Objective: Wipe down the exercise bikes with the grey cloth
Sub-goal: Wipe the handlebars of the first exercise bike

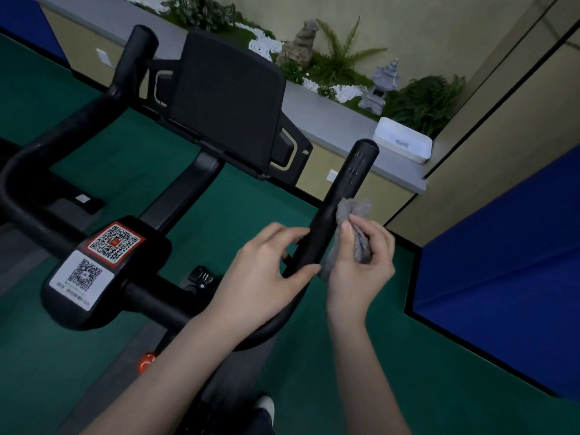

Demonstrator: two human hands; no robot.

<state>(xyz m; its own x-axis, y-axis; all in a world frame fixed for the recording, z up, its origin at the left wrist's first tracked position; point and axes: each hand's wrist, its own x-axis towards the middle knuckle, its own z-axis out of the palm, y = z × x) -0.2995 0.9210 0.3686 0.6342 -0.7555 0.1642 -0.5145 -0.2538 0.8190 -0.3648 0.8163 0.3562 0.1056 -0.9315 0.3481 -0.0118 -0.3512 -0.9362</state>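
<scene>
Handlebar prong (342, 199) between left hand (266, 271) and right hand (361, 268); screen (226, 98) blocks ahead-left; open floor (439, 387) beyond right hand.

Single view only. Worn on head, wide-angle, aimed forward and down. Handlebar (345, 183) seen close, from above; green floor (251, 202) and planter ledge (329, 122) seen farther off.

A dark green floor (314, 387) is spreading across the room. A long grey bench (339, 127) is running along the beige wall, and a white rectangular box (405, 146) is sitting on it near the right end. Behind the bench, ferns (426, 102), white pebbles (266, 45), a rough rock figure (301, 39) and a small stone pagoda lantern (381, 86) are standing together. A white wall socket (332, 175) is showing under the bench. A blue padded panel (502, 262) is covering the right wall.
</scene>
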